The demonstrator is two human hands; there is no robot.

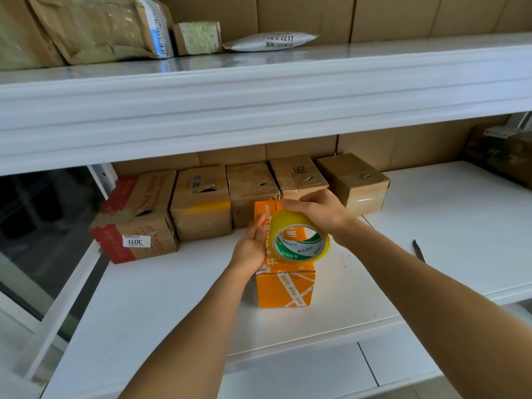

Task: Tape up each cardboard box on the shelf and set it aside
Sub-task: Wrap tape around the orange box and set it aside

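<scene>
The right hand (319, 211) curls its fingers round the tape roll (299, 240) on the orange box (285, 286) while the left hand (252, 246) presses flat, straight fingers on its side, so taping looks under way and next the tape must be pulled along the top

We get 1 head view, aimed forward and down, close over the shelf (431, 226).

Shelf (449, 203): smooth white painted board, faintly glossy. Orange box (285, 289): printed matt cardboard. Brown boxes (201, 203): creased cardboard, shiny clear tape. Tape roll (299, 240): glossy translucent yellowish plastic.
</scene>
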